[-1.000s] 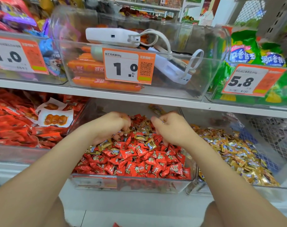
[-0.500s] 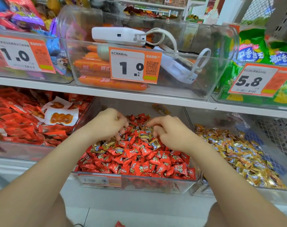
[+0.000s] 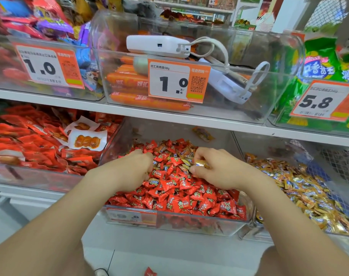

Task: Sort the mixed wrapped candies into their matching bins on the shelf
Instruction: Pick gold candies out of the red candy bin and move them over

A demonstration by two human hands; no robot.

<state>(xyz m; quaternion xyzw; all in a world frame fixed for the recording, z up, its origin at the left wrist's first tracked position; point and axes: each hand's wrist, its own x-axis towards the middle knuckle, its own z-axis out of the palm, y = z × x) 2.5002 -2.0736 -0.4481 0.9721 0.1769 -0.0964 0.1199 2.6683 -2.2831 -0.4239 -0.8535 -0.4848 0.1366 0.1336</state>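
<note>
Red candies [image 3: 189,198] fill the middle bin [image 3: 169,224] (right hand [image 3: 219,172] pinches gold candy [image 3: 200,163]).

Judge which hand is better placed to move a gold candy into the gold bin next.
Right. The right hand pinches a gold candy and sits nearer the gold bin on that side; the left hand is dug into the red pile, farther away.

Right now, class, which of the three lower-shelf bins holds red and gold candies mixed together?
The middle bin: gold candies lie scattered among its red ones. The left bin holds flat snack packets, the right bin only gold.
</note>
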